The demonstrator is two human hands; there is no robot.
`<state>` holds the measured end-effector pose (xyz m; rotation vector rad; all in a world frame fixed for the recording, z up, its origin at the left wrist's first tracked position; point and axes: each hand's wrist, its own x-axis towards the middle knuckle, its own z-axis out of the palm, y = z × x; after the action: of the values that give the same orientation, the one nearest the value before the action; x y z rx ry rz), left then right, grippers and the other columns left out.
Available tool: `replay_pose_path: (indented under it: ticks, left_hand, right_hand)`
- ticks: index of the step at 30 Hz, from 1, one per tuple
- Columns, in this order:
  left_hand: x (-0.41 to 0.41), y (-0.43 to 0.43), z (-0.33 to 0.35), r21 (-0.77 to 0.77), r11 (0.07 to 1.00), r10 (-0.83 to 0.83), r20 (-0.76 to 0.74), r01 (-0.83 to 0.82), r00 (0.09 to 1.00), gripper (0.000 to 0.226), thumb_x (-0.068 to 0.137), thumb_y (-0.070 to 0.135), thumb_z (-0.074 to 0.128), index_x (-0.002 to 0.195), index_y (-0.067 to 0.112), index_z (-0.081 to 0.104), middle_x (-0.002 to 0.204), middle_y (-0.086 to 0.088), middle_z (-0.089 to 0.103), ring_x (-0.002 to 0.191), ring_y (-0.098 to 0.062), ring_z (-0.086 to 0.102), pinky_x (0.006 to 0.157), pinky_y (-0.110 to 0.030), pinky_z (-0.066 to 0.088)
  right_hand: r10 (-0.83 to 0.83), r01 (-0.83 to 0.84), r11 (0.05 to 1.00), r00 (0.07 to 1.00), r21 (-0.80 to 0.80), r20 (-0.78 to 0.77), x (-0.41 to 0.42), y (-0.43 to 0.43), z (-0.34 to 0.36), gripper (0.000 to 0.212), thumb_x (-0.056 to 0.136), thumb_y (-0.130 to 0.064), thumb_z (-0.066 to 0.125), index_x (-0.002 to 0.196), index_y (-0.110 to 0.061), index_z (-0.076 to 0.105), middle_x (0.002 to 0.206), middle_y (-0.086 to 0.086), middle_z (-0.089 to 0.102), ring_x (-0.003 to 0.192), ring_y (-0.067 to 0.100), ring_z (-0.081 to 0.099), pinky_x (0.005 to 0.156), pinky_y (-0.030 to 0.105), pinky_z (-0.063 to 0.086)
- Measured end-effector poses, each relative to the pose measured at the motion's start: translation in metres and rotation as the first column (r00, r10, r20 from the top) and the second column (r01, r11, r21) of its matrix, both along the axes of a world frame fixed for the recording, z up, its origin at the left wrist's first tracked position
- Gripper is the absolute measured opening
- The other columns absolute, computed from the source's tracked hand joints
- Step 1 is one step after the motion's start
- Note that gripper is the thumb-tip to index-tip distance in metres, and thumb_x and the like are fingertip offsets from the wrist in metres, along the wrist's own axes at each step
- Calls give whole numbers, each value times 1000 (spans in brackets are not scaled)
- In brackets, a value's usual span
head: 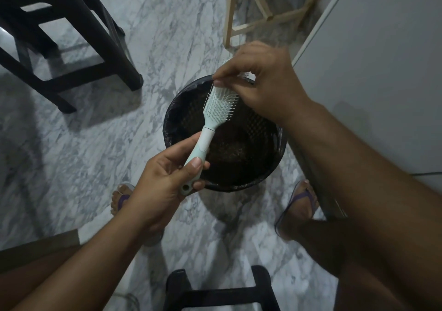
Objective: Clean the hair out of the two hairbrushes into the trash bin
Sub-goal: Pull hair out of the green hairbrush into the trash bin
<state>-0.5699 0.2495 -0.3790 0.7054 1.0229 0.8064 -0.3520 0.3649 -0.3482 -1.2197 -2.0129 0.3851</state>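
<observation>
A pale mint-green hairbrush with white bristles is held over the black trash bin, which is lined with a dark bag and has brownish debris at its bottom. My left hand grips the brush handle near its end, bristles facing up and to the right. At the far tip of the brush head, the thumb and forefinger of my right hand pinch together among the bristles. Whether hair is caught between those fingers is too small to tell. Only one hairbrush is in view.
The bin stands on a grey marble floor, close to a white wall or door on the right. A dark wooden stool is at the upper left, a light wooden frame behind the bin, a black stool at the bottom. My feet in sandals flank the bin.
</observation>
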Motion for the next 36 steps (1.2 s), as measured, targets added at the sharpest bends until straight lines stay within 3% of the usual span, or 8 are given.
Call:
replay_pose_path:
  ticks: [6,9,13,17,24,29,32,36]
  left_hand:
    - [3,-3,-2,-41,999,-8,44,10,999,41,89,3,62,125,21,70,103,1,68,87,-14,61,58,-25,48]
    - [1,-4,-3,-45,999,-3,22,3,1000,41,90,3,62,125,22,70,103,1,68,88,-14,62,60,-25,50]
    - [0,0,-2,-60,997,45,33,-43,998,42,87,7,65,125,22,70,105,-2,67,88,-13,62,59,-24,49]
    - [0,2,0,-62,996,70,53,-67,996,40,89,5,63,126,20,69,107,-3,66,88,-13,61,59,-23,48]
    - [-2,5,-1,-79,994,79,55,-75,995,40,87,6,64,123,23,72,109,-7,64,84,-11,61,59,-23,49]
    - [3,-1,-6,-139,986,101,79,-89,992,42,85,7,65,126,18,69,113,-10,59,85,-12,61,59,-23,50]
    - [3,-3,-8,-170,980,122,83,-107,989,42,87,3,63,127,16,68,109,-10,60,83,-12,62,58,-24,50]
    - [4,-6,-10,-162,982,104,48,-95,993,39,91,3,61,124,20,70,108,-7,63,87,-13,62,61,-26,50]
  right_hand:
    - [-326,324,944,900,-56,-290,21,13,18,17,89,-22,74,97,-8,78,86,-10,73,78,-1,71,77,23,59]
    - [-397,378,918,857,-121,-329,40,14,23,21,95,-23,68,100,-5,77,79,-2,73,72,7,73,74,33,62]
    - [-96,76,986,986,-150,-133,8,-7,14,15,94,-22,70,99,-10,78,80,-1,74,78,11,71,78,38,58]
    - [164,-139,981,969,-138,186,-9,-16,1,38,72,-55,80,102,-32,78,96,-8,67,96,20,55,82,47,49]
    - [75,-63,994,987,-88,140,-15,-19,-8,15,84,-39,73,92,-29,79,88,-15,74,90,17,63,79,50,52]
    - [-227,214,972,961,-97,-158,-8,-14,8,10,89,-16,73,95,-10,78,88,-7,76,82,1,70,77,18,56]
    - [-228,219,969,971,-115,-72,-8,-21,7,11,90,-17,71,98,-13,77,90,-2,77,86,9,70,81,23,55]
    - [-95,130,971,980,-203,175,-27,-42,-7,17,84,-33,74,99,-25,76,89,-6,72,94,18,63,82,47,54]
